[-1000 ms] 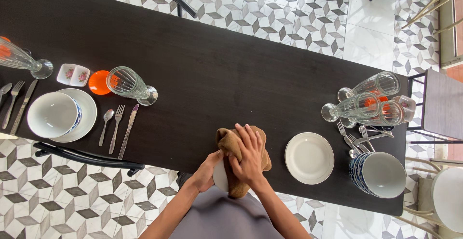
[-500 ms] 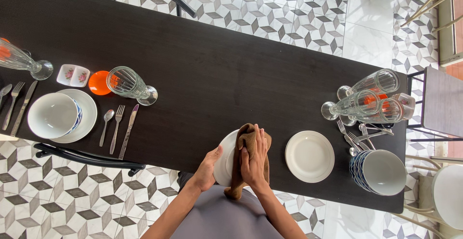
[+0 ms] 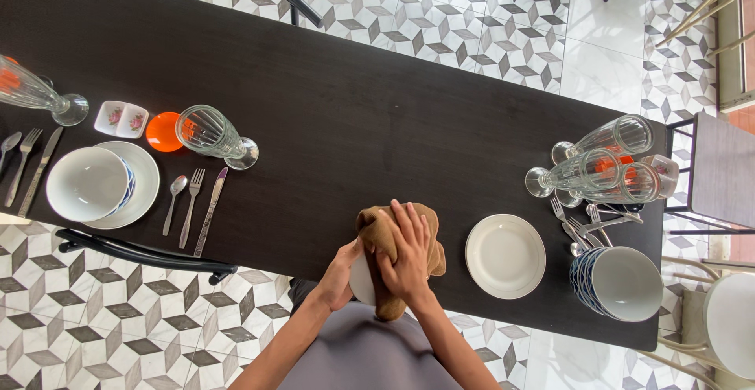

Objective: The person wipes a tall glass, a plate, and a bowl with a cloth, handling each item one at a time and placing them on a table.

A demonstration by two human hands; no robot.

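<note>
- Centrally, the right hand (image 3: 409, 252) lies flat with fingers spread, pressing a brown cloth (image 3: 383, 237) onto a white plate (image 3: 360, 280).
- The left hand (image 3: 340, 276) grips that plate's left rim, at the near edge of the dark tabletop (image 3: 346, 107).
- The cloth's long axis runs from the tabletop toward the person, one end hanging off.
- Just right lies an empty white plate (image 3: 505, 255); beyond it, stacked bowls (image 3: 621, 282), the top one empty.
- Behind them, glasses (image 3: 598, 170) lie tipped.
- Far left, an empty bowl (image 3: 85, 183) sits on a plate.
</note>
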